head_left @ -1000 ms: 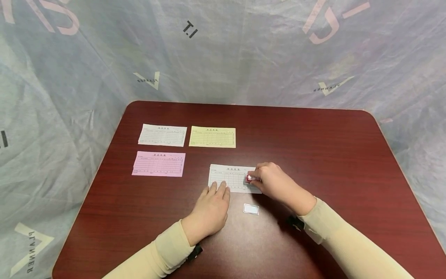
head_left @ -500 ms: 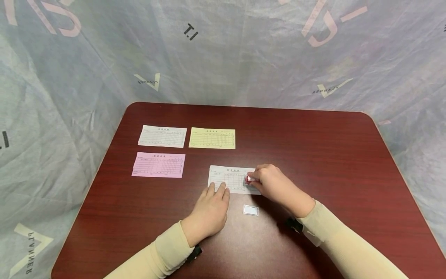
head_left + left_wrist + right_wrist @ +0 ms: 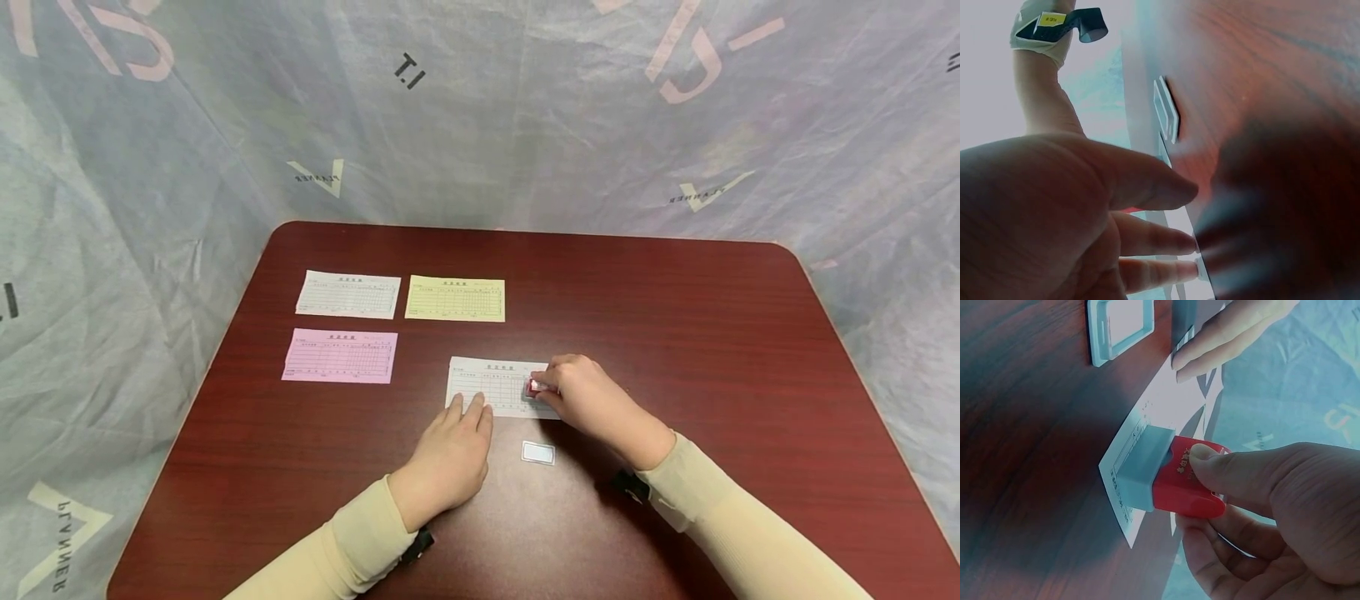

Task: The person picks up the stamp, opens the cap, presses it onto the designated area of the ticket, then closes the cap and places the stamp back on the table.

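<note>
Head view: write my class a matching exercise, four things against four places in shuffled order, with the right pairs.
1. Red stamp
2. Yellow slip
3. Pink slip
4. Small rimmed lid

A. Just below the far white slip
B. Just below the near white slip
C. Held in the right grip
D. Just right of the far white slip

Pairs: 1-C, 2-D, 3-A, 4-B

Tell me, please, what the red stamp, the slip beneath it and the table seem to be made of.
Stamp: probably hard plastic, smooth with a slight sheen, going by its crisp, moulded-looking red and grey parts.
Slip: apparently paper, matte, as it lies thin and flat with printed lines.
Table: wood or wood-look laminate, lightly glossy, judging by its streaked grain and soft reflection.
</note>
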### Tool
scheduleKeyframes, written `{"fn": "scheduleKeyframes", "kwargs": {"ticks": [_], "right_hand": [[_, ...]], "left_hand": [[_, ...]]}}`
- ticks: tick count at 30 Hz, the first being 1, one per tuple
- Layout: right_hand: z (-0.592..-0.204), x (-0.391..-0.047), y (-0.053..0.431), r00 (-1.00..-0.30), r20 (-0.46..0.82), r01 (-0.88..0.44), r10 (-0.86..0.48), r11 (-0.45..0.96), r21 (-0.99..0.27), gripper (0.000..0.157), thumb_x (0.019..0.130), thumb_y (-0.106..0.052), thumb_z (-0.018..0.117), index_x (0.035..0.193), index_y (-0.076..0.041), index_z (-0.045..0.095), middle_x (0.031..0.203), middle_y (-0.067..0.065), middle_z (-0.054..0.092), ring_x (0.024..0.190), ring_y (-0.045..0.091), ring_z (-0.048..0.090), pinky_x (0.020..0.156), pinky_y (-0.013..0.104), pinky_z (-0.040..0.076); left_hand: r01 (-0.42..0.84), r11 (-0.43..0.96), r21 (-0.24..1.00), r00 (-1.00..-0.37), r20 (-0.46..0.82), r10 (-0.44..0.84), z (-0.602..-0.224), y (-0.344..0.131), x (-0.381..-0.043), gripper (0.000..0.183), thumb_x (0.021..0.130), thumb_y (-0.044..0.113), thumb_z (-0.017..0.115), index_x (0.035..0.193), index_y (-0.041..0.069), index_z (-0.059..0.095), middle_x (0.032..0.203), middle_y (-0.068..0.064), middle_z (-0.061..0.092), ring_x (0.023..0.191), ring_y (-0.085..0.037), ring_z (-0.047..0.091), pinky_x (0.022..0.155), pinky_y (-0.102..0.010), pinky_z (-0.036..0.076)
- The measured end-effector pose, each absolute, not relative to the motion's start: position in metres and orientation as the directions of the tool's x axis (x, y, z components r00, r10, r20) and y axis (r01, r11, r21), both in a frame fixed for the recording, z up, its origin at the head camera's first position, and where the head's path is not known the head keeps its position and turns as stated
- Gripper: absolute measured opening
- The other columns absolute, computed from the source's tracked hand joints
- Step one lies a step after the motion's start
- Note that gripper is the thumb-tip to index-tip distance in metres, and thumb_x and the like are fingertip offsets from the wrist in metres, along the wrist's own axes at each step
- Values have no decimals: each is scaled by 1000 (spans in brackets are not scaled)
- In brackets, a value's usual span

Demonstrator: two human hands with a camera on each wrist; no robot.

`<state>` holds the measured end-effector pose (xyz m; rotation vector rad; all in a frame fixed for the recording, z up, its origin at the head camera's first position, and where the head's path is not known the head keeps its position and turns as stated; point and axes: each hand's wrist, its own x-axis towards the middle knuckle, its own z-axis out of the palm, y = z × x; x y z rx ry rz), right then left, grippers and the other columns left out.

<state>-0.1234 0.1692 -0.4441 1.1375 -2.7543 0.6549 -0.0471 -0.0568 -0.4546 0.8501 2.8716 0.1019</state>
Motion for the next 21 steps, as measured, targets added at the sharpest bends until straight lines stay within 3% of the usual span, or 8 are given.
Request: {"fn": "scheduleKeyframes", "kwargs": {"ticks": [14, 21], "right_hand": [[-449, -119, 167, -669, 312, -743, -675, 591, -315, 15, 80, 1, 84, 91, -2, 73, 79, 2, 59, 72, 23, 57, 65, 35, 51], [-448, -116, 177, -627, 390, -778, -674, 522, -349, 19, 81, 2, 83, 98, 1, 74, 85, 5, 62, 76, 22, 56, 67, 34, 52]], "left_hand": [[531, 842, 96, -827, -159, 540, -452, -57, -48, 57, 92, 25, 66, 138, -8, 56, 145, -24, 50, 130, -48, 47, 107, -52, 38], [544, 832, 112, -813, -174, 555, -448, -58, -51, 56, 93, 23, 66, 138, -7, 56, 146, -23, 49, 131, -46, 47, 107, -51, 39]]}}
